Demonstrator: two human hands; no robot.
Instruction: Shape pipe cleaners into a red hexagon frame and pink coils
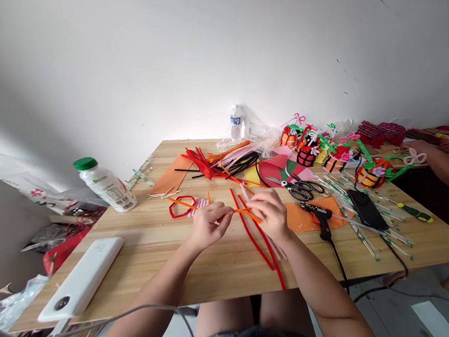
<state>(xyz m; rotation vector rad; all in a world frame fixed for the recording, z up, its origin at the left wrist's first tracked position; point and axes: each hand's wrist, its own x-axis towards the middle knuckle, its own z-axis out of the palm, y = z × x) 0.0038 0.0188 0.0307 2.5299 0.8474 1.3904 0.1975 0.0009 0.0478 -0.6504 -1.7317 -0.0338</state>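
Between my two hands runs an orange pipe cleaner (246,210), with its bent ends showing near the right fingers. My left hand (212,225) pinches one part of it between thumb and forefinger. The other part is gripped by the closed fingers of my right hand (269,214). Just beyond my left hand lie a red pipe cleaner ring (172,214) and a pink wrapped piece (200,205), partly hidden by the hand. Red pipe cleaners (259,244) and pink ones stretch over the wooden table (150,265) below and between my hands.
On the right are a glue gun (320,217), scissors (301,186), a phone (366,209), a screwdriver (415,212) and several small flower baskets (371,173). A white bottle (105,185) and power bank (82,277) stand left. Another person's arm (447,168) shows far right.
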